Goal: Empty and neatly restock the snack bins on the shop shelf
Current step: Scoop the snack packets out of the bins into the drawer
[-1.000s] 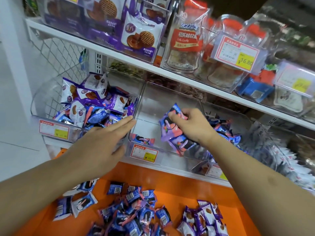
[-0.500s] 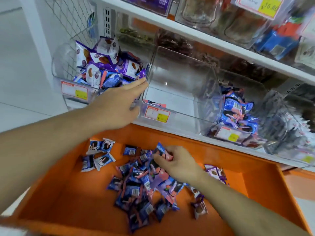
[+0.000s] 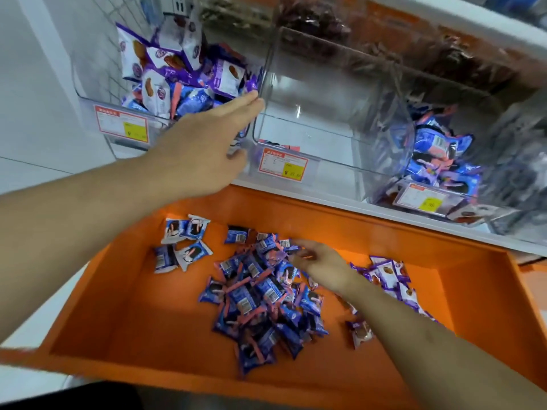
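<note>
We judge the task to be in its emptying half: the middle bin (image 3: 310,125) on the shelf (image 3: 384,214) looks bare but for one packet behind its price label, and its blue-and-pink snack packets (image 3: 260,294) lie heaped in the orange tray (image 3: 118,321) below. Our left hand (image 3: 201,146) rests with straight fingers against the clear wall between the left bin (image 3: 97,84) and the middle one, while our right hand (image 3: 319,264) lies on the heap, fingers loosely spread; we cannot tell if they pinch a packet. The left bin and the right bin (image 3: 438,161) remain stocked, so more emptying and all the neat restocking seem left.
</note>
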